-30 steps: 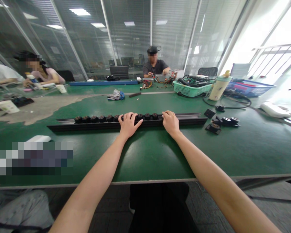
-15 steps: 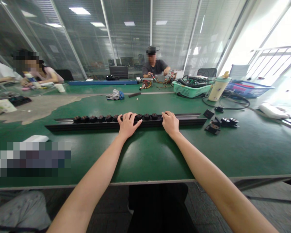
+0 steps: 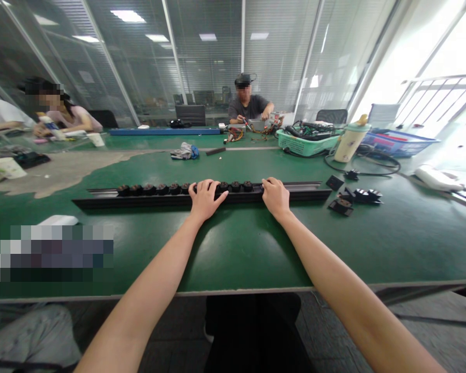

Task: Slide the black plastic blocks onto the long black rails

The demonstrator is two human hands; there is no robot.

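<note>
Spreading wide across the black rail point(image 3: 159, 203), the left hand point(image 3: 205, 199) lies at nine o'clock from the curled right hand point(image 3: 276, 197), whose hold is unclear.

We appear to be in an electronics workshop within office-like quarters: a broad green-topped worktable point(image 3: 241, 248), loose reddish wiring point(image 3: 237, 135) at twelve o'clock, a mint-green plastic basket point(image 3: 305, 148) of black cables point(image 3: 312, 129) at one, and tall slatted-blind glass partitions point(image 3: 209, 67) from ten to one.
</note>
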